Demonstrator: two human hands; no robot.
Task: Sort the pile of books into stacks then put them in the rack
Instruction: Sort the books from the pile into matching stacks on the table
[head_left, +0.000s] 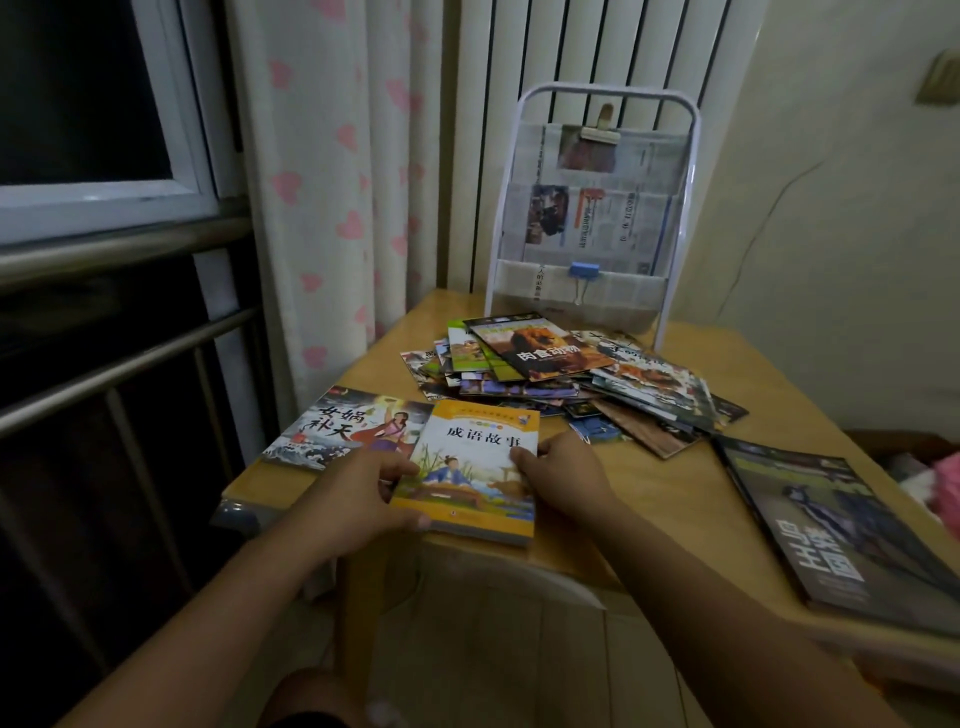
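A yellow-covered book (470, 470) lies at the near edge of the wooden table (670, 483). My left hand (363, 493) grips its left edge, thumb near the bottom corner. My right hand (563, 470) holds its right edge, thumb on the cover. To its left lies a dark illustrated book (343, 426), partly under the yellow one. A messy pile of books (566, 379) covers the table's middle, a lion-cover book (540, 345) on top. The white rack (592, 218), lined with newspaper, stands at the back.
A stack of large dark magazines (841, 525) lies at the table's right front. A curtain (337, 182) and a window with metal rails (119, 322) are on the left, a radiator behind the rack. A blue binder clip (584, 270) hangs on the rack.
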